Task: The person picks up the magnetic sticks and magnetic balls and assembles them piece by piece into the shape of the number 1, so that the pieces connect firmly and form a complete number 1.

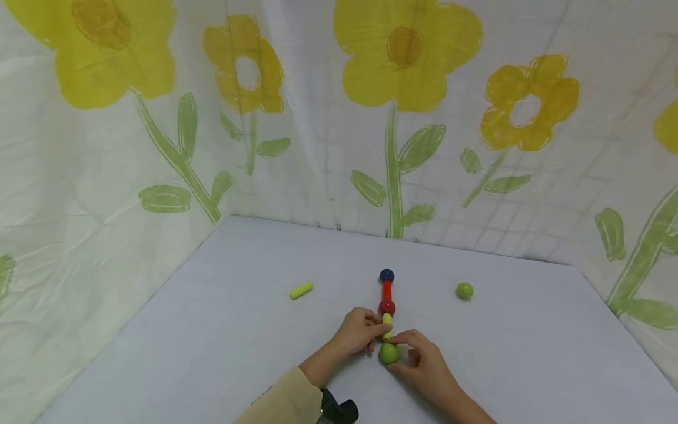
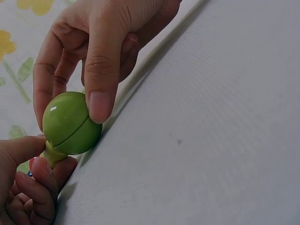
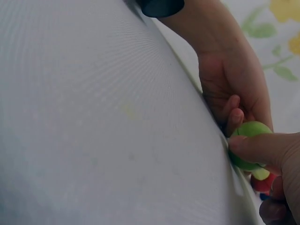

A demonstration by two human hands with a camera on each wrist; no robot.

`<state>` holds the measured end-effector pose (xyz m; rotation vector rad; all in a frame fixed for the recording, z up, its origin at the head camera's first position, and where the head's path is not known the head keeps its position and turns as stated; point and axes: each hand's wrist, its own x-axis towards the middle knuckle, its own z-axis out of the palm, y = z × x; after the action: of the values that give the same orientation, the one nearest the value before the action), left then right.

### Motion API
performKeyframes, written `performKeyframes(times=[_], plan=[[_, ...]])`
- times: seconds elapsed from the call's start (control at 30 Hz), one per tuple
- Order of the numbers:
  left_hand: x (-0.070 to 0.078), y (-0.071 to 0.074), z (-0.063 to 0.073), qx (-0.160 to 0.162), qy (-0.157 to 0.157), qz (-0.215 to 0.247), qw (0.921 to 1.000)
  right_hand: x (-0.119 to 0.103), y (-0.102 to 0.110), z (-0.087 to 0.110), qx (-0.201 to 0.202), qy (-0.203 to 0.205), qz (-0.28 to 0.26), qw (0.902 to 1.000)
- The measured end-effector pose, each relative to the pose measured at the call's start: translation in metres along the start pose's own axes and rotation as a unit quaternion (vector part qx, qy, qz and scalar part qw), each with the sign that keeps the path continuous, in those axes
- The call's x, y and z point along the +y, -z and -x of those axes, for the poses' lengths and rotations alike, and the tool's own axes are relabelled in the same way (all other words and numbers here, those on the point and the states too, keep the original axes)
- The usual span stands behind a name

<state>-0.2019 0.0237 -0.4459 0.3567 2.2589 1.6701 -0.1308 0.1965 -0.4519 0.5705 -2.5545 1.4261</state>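
A row of toy pieces runs away from me on the table: a dark blue ball, a red rod, a red ball and a yellow-green rod. My left hand pinches that yellow-green rod between thumb and fingers, covering part of it. At the near end, my right hand holds a green ball between thumb and index finger. In the left wrist view, the green ball shows a thin seam line and sits right against the rod's end.
Another yellow-green rod lies to the left of the row. A second green ball rests to the right. Behind the white table hangs a cloth printed with yellow flowers.
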Motion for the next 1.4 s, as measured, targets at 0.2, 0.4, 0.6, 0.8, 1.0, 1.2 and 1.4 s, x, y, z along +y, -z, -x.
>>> performKeyframes(times=[0.2,0.4,0.6,0.8,1.0,1.2,1.4], plan=[[0.0022,0.0004,0.0009,0.001,0.004,0.004,1.0000,-0.0019,-0.0012,-0.0014,-0.002,-0.013,0.021,0.9997],[0.0034,-0.0001,0.0011,0.001,0.008,0.001,1.0000,-0.0030,-0.0023,-0.0030,-0.003,-0.023,0.043,0.9988],[0.0030,0.0000,0.0005,0.004,0.010,-0.004,0.9999,-0.0026,-0.0036,-0.0043,0.003,-0.009,0.048,0.9988],[0.0023,-0.0006,0.0000,0.005,0.007,-0.007,0.9999,-0.0002,-0.0037,-0.0051,0.011,-0.014,0.044,0.9989],[0.0018,-0.0007,-0.0007,0.002,0.004,-0.006,1.0000,0.0009,-0.0034,-0.0046,0.011,-0.009,0.036,0.9992],[0.0017,-0.0010,-0.0008,0.000,0.007,-0.004,1.0000,-0.0017,-0.0028,-0.0036,0.019,-0.050,0.014,0.9985],[0.0016,-0.0010,-0.0004,0.002,0.006,0.001,1.0000,-0.0024,-0.0024,-0.0038,0.012,-0.090,0.008,0.9958]])
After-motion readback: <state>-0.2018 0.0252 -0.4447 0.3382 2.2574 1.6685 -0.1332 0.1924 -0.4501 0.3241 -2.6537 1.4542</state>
